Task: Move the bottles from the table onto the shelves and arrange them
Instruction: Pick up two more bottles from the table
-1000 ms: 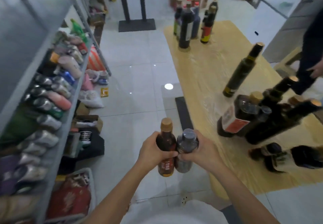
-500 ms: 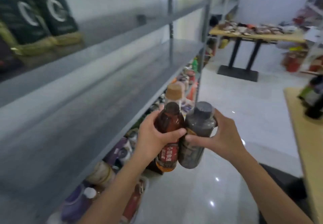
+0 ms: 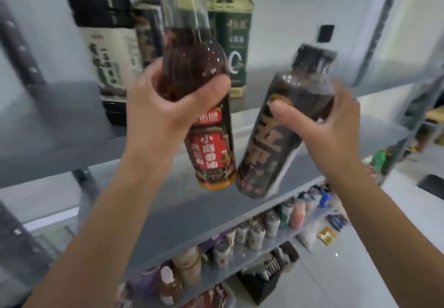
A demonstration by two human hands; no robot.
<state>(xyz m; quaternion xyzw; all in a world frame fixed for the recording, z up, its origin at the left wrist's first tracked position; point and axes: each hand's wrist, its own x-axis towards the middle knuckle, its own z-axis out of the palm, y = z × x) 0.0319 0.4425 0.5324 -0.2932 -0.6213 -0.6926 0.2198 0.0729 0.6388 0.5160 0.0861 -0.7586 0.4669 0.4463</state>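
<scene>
- The left hand [image 3: 168, 106] wraps its fingers [image 3: 213, 89] round the shoulder of a clear, red-labelled bottle of brown liquid [image 3: 199, 72], held in the air before the grey metal shelf [image 3: 60, 120].
- The right hand [image 3: 322, 125] clasps a dark, black-capped bottle [image 3: 283, 144] about its upper body. It is tilted, and the two bases are close together.
- Both look full, so probably weighty, and their smooth walls are likely slippery. A full-handed grasp round the body seems soundest.
- Tall green-labelled bottles [image 3: 236, 43] stand upright on that shelf behind.

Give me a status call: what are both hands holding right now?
Left grip holds red-label bottle. Right grip holds dark bottle. Both raised at upper shelf; shelved bottles crowd its left.
</scene>
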